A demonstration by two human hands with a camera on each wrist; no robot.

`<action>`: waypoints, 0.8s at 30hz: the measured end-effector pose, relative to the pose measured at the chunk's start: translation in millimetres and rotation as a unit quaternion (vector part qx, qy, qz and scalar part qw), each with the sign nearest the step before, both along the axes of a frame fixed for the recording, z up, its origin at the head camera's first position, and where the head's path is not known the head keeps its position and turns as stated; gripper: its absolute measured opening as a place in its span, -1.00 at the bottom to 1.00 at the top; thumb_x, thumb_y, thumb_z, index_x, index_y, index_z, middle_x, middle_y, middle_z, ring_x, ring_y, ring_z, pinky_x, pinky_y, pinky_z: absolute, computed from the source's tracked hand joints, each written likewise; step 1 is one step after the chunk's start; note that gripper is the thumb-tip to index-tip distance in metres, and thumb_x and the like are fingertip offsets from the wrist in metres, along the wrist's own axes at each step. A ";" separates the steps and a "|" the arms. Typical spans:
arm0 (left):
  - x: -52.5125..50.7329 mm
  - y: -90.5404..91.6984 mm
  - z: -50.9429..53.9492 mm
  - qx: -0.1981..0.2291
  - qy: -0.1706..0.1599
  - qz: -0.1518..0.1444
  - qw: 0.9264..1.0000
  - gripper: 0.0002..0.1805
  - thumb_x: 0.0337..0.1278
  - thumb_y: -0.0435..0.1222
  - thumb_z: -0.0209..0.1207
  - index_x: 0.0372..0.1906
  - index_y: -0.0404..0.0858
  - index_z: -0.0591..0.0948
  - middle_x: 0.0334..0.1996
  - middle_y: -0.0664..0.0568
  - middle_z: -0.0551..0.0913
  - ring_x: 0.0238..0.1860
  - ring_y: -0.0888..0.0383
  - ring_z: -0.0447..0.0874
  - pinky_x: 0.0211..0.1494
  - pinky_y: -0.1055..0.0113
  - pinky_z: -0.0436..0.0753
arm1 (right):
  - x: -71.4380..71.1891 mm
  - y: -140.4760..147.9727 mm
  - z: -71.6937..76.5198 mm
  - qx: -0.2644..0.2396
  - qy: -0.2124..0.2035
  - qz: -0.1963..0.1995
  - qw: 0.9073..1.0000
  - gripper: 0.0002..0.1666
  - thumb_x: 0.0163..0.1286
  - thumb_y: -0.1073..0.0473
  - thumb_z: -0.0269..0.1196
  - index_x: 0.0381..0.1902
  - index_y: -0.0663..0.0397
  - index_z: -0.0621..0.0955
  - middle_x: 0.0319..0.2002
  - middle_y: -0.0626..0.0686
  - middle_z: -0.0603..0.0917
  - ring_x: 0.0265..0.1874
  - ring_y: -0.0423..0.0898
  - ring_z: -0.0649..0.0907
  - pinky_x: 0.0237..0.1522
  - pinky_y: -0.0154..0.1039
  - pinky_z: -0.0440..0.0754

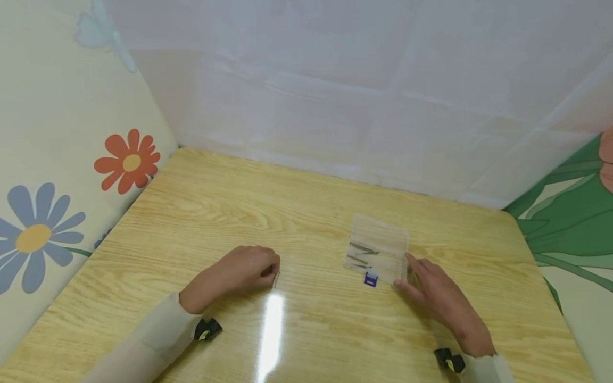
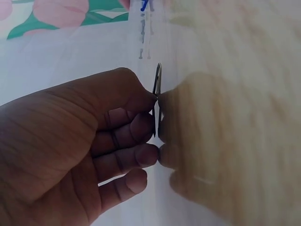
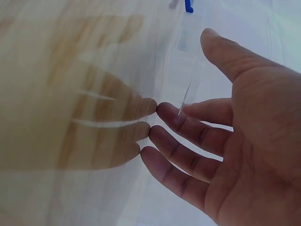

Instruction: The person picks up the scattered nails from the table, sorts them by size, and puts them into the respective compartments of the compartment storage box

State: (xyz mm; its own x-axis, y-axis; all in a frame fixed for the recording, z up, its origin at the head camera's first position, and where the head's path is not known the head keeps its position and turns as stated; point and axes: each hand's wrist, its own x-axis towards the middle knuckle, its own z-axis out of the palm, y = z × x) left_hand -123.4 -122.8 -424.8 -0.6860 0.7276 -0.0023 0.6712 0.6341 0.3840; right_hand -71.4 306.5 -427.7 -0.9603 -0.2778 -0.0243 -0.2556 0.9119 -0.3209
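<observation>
My left hand (image 1: pixel 249 268) is low over the table, left of the box. Between thumb and index finger it pinches a thin, dark metal piece (image 2: pixel 154 113), whose exact kind I cannot tell. The other fingers are loosely curled, their tips by the tabletop. A clear plastic box (image 1: pixel 389 272) with a blue latch (image 1: pixel 371 279) lies on the table with its lid (image 1: pixel 380 226) raised at the back. Several slim metal pieces (image 1: pixel 364 248) lie inside. My right hand (image 1: pixel 433 290) rests at the box's right end, fingers fairly straight, index finger against its side, thumb apart near the front corner.
The wooden table (image 1: pixel 230 202) is glossy and mirrors the hands; a bright light streak (image 1: pixel 271 335) crosses its front. A pale cloth wall (image 1: pixel 306 106) stands behind it. Flower-printed panels (image 1: pixel 57 133) flank both sides.
</observation>
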 end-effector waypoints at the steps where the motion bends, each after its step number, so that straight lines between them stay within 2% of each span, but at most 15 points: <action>1: 0.1 0.0 0.3 0.000 0.001 0.001 1.000 -0.73 0.09 -0.42 0.22 -0.53 -0.01 0.46 -0.55 0.28 0.37 -0.51 0.33 0.31 -0.48 0.39 0.39 | 0.2 -0.1 0.0 0.001 0.001 0.000 1.000 -0.10 0.48 -0.12 0.29 0.49 0.40 0.30 0.22 0.46 0.50 0.19 0.42 0.52 0.18 0.33 0.46; 14: -4.7 4.4 4.3 0.022 0.028 -0.002 0.999 -0.75 0.11 -0.37 0.23 -0.52 0.03 0.47 -0.55 0.32 0.38 -0.51 0.36 0.34 -0.50 0.40 0.41 | 1.4 0.3 0.2 -0.002 0.016 0.008 1.000 -0.11 0.48 -0.11 0.30 0.48 0.40 0.31 0.20 0.44 0.53 0.16 0.40 0.54 0.17 0.31 0.48; 20: -5.9 18.2 7.1 0.033 0.042 -0.016 0.998 -0.78 0.02 -0.36 0.20 -0.52 0.04 0.48 -0.54 0.33 0.40 -0.51 0.37 0.35 -0.51 0.41 0.42 | 0.5 0.1 0.1 -0.001 0.008 0.007 1.000 -0.12 0.48 -0.11 0.29 0.48 0.40 0.31 0.21 0.44 0.53 0.17 0.40 0.53 0.17 0.31 0.47; 24: -8.5 32.5 10.9 0.032 0.040 -0.032 0.998 -0.78 0.02 -0.36 0.19 -0.53 0.03 0.48 -0.54 0.32 0.42 -0.51 0.36 0.35 -0.52 0.41 0.40 | 0.1 0.7 -0.7 -0.002 0.005 0.006 1.000 -0.11 0.49 -0.11 0.28 0.49 0.40 0.30 0.21 0.44 0.52 0.18 0.40 0.53 0.18 0.32 0.46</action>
State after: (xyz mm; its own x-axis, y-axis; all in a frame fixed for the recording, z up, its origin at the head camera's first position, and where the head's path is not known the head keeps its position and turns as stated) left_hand -131.9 -90.3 -413.9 -0.6340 0.7670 0.0987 0.7397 0.5643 0.3668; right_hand -71.4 307.2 -428.4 -0.9570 -0.2899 -0.0134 -0.2703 0.9073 -0.3221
